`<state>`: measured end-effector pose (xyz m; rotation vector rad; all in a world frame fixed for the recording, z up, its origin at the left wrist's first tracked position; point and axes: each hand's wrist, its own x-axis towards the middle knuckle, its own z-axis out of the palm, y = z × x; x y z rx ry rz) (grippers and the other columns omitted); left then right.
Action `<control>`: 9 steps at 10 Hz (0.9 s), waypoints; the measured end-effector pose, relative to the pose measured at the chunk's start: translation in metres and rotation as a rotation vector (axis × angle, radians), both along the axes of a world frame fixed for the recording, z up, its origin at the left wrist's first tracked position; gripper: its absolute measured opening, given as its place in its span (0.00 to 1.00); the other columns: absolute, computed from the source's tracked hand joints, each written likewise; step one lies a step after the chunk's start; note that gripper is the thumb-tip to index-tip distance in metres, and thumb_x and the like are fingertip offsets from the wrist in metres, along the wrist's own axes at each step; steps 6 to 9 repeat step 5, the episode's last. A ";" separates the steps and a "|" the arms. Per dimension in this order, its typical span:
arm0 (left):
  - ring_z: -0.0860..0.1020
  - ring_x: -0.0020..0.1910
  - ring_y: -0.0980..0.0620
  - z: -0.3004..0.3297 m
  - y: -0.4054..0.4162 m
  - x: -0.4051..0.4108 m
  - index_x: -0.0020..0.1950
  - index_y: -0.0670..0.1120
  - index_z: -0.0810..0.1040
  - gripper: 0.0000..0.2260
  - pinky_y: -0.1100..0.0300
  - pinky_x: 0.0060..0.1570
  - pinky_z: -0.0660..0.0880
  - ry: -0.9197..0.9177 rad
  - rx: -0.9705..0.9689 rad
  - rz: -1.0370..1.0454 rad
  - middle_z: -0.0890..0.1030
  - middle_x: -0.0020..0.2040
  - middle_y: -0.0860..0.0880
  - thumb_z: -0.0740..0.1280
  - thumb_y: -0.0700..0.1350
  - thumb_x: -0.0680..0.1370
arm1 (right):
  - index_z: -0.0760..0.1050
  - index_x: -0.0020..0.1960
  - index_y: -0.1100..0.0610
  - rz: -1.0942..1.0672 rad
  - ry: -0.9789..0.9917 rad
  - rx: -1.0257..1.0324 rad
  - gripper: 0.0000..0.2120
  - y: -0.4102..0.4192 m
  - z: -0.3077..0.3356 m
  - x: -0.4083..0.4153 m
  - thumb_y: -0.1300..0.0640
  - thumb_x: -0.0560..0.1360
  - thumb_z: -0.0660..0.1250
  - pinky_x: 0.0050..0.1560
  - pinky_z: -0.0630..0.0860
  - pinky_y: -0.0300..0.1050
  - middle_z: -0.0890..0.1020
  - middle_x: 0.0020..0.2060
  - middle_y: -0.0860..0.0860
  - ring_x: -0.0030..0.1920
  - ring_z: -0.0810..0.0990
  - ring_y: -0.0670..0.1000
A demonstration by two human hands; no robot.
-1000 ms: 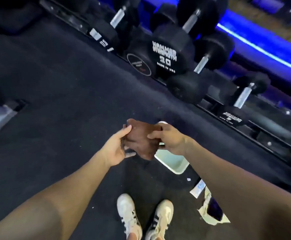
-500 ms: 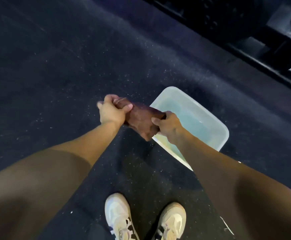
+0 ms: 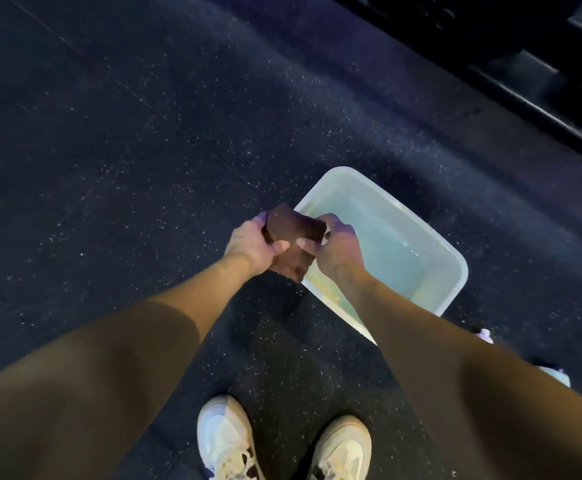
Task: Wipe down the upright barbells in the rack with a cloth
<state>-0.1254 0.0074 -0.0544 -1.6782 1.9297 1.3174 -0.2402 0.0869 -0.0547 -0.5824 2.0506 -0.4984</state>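
Nearest the camera, two white shoes, the left shoe (image 3: 225, 439) and the right shoe (image 3: 343, 448), planted on dark speckled floor (image 3: 109, 150). Pale scraps of something (image 3: 556, 374) lie on the floor at the right edge, partly hidden behind the right forearm; cannot tell what they are. Both bare forearms reach forward and meet just above the near-left rim of a translucent plastic tub (image 3: 456, 271), which sits on the floor and holds shallow clear liquid. The right forearm crosses over the tub's near corner and hides part of it. Between the hands, a dark brown cloth (image 3: 291, 226), bunched. Left hand (image 3: 251, 244) grips its left side, fingers curled round the far edge, thumb pressed across the front. Right hand (image 3: 334, 247) grips the right side, thumb on the cloth, fingers wrapped behind. The two thumbs sit just beside each other. Farthest out, upper right, the black base rail of a rack (image 3: 542, 109); barbells out of frame.
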 end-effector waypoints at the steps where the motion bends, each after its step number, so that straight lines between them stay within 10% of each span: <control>1: 0.69 0.68 0.45 0.003 0.000 0.001 0.77 0.51 0.53 0.31 0.51 0.69 0.66 0.020 0.060 -0.010 0.68 0.70 0.46 0.65 0.47 0.78 | 0.68 0.66 0.53 0.002 -0.001 -0.010 0.19 -0.002 0.007 0.002 0.55 0.77 0.68 0.60 0.71 0.42 0.73 0.61 0.55 0.50 0.77 0.53; 3: 0.66 0.69 0.43 0.025 0.002 0.016 0.77 0.53 0.51 0.31 0.49 0.69 0.65 0.069 0.043 0.066 0.59 0.73 0.46 0.64 0.49 0.79 | 0.62 0.73 0.50 0.008 0.021 0.022 0.25 0.002 0.038 0.004 0.55 0.78 0.65 0.67 0.68 0.43 0.69 0.68 0.53 0.66 0.73 0.56; 9: 0.67 0.69 0.44 0.091 -0.013 0.043 0.76 0.50 0.57 0.26 0.53 0.68 0.65 0.088 0.024 0.124 0.60 0.73 0.46 0.62 0.49 0.80 | 0.64 0.73 0.55 0.096 0.053 0.028 0.25 -0.021 0.093 0.012 0.55 0.78 0.66 0.66 0.69 0.48 0.70 0.68 0.56 0.66 0.72 0.57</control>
